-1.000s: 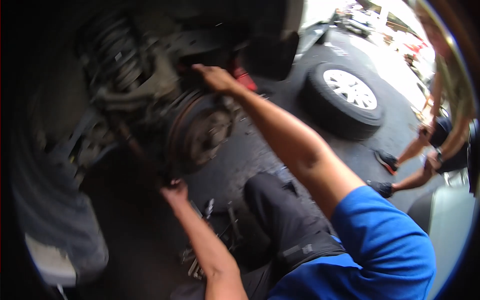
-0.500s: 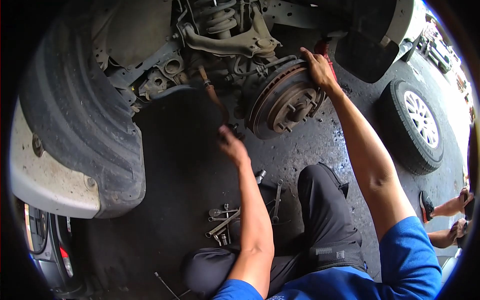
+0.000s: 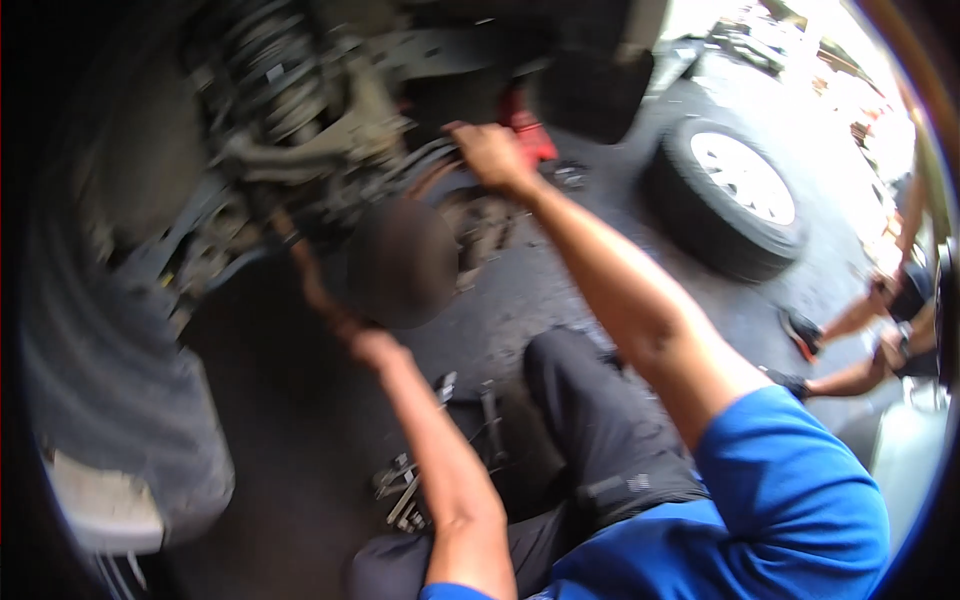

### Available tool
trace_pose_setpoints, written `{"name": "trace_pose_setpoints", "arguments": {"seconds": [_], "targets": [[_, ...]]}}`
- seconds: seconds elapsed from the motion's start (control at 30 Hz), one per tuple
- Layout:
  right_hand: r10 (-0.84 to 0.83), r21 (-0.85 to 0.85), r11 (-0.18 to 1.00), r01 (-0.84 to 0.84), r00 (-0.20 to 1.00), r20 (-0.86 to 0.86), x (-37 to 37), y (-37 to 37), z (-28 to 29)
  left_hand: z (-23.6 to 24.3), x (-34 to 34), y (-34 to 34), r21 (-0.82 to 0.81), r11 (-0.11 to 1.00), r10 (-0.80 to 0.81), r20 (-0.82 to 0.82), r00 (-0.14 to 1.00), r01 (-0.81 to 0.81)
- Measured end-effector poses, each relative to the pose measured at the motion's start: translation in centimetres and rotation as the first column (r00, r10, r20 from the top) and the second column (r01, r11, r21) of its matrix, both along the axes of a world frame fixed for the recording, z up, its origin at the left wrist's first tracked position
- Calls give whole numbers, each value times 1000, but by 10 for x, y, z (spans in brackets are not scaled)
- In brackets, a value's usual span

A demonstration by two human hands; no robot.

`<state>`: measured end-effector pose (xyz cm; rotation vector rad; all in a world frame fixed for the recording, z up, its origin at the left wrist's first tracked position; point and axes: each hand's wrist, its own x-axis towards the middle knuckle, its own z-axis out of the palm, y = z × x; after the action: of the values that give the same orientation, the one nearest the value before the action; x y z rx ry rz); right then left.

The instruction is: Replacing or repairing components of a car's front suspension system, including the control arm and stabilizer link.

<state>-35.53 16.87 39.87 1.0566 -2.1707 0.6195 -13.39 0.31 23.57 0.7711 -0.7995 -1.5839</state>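
I have my right hand (image 3: pixel 490 155) on the upper edge of the brake disc (image 3: pixel 475 225), fingers curled over it. The disc and hub are badly smeared, with a dark blur across their left part. Below and left of them, my left hand (image 3: pixel 365 340) is at the lower end of an orange-brown steering rod (image 3: pixel 310 270); motion blur hides what its fingers hold. Above are the control arm (image 3: pixel 330 145) and a coil spring strut (image 3: pixel 275 75).
A red jack (image 3: pixel 528 140) stands behind the disc. A detached wheel (image 3: pixel 690 210) lies at right. Wrenches and sockets (image 3: pixel 405 490) lie beside my knee. A wheel-arch liner (image 3: pixel 120 360) curves down the left. A co-worker's legs and hands (image 3: pixel 840 340) show at far right.
The view swung and back again, so the car and wheel shift in it. My hands stay at the disc and rod; the disc is more smeared now.
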Motion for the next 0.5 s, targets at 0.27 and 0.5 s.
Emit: {"name": "trace_pose_setpoints", "arguments": {"seconds": [0.27, 0.5], "targets": [[159, -298, 954, -20, 879, 450, 39, 3, 27, 17, 81, -58, 251, 650, -465, -616, 636, 717], [160, -305, 952, -16, 876, 455, 39, 9, 23, 60, 55, 11, -120, 987, 143, 314, 939, -110]]}}
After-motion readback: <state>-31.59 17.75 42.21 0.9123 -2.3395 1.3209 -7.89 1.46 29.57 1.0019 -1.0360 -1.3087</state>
